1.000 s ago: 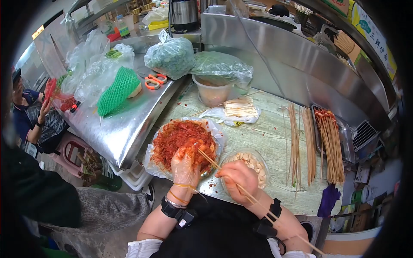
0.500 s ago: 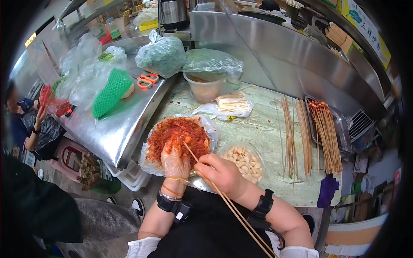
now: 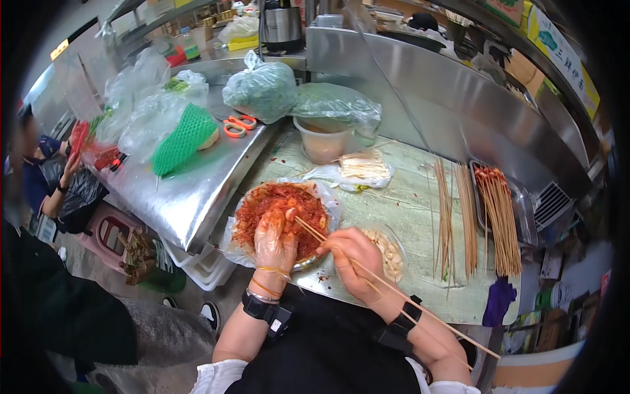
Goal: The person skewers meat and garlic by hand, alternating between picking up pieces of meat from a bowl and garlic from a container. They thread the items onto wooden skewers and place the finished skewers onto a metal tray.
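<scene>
L hand (image 3: 275,240): gloved, laid on meat (image 3: 279,200); fingers bent over red pieces just beside skewer tips.
L grip: cannot be told; any pinch is hidden by glove and sauce.
R hand (image 3: 352,258): bare, closed round two skewers (image 3: 394,289), which are gripped toward their front end.
Skewers: held tilted. Tips are over meat next to L thumb; tails run back-right past R wrist and out over table edge.
Meat: red, sauced, heaped in plastic-lined bowl (image 3: 303,264) at near table edge, directly in front of person.
White bits (image 3: 392,256): in clear tub just R of bowl, partly covered by R hand.
Table (image 3: 407,197): pale green, specked w/ sauce.
Spare sticks (image 3: 449,217): two bare bundles laid lengthwise, R of centre, well apart from hands.
Tray (image 3: 525,203): far R; loaded sticks (image 3: 499,217) laid in it, red ends at far side.
Enoki (image 3: 361,167): in plastic, behind bowl.
Tub (image 3: 325,141): beyond enoki, partly under bagged greens (image 3: 335,102).
Steel counter (image 3: 190,190): L of table; green net (image 3: 184,138), orange scissors (image 3: 237,123) and more bags are laid on it.
Wristbands (image 3: 266,312): black, one worn per wrist.
Purple cloth (image 3: 499,303): hung at near R table corner.
Other person (image 3: 39,171): far L, low down, dark top, one hand raised.
</scene>
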Action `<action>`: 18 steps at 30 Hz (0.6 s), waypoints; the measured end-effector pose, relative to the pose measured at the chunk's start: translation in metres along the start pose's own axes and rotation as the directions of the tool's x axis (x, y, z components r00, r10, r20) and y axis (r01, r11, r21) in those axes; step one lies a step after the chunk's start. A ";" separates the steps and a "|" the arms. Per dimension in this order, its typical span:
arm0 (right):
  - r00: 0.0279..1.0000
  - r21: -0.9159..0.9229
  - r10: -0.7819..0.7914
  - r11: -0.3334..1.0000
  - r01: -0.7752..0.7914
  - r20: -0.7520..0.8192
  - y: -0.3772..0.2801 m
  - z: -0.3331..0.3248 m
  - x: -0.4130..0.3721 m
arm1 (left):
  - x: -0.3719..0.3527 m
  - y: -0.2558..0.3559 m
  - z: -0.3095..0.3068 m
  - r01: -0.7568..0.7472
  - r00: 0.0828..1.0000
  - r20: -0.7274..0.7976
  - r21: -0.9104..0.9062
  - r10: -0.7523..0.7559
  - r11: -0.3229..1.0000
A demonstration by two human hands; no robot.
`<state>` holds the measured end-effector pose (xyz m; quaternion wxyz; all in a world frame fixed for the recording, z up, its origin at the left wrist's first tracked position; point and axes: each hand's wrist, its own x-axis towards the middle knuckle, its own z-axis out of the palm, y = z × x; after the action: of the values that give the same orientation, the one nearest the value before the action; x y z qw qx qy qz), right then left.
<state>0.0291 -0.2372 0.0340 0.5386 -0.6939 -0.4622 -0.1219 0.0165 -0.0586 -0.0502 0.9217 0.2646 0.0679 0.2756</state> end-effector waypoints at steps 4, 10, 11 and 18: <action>0.999 0.043 0.033 0.999 -0.032 -0.030 0.001 -0.001 -0.003 | -0.007 0.009 0.014 0.125 0.992 0.052 -0.146 -0.119 0.981; 0.998 0.014 0.067 0.998 -0.067 -0.020 0.001 0.001 -0.005 | -0.005 0.005 0.000 0.144 0.986 0.104 -0.112 -0.133 0.983; 0.998 0.014 0.065 0.998 -0.065 -0.019 0.000 0.000 -0.005 | -0.003 0.004 0.000 0.142 0.986 0.105 -0.113 -0.131 0.983; 0.995 0.071 0.093 0.993 -0.090 -0.030 0.001 0.004 -0.007 | -0.005 0.008 0.010 0.241 0.967 0.138 -0.229 -0.214 0.943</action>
<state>0.0250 -0.2373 0.0270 0.5751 -0.6930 -0.4248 -0.0924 0.0110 -0.0598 -0.0376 0.9751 0.1548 0.0122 0.1584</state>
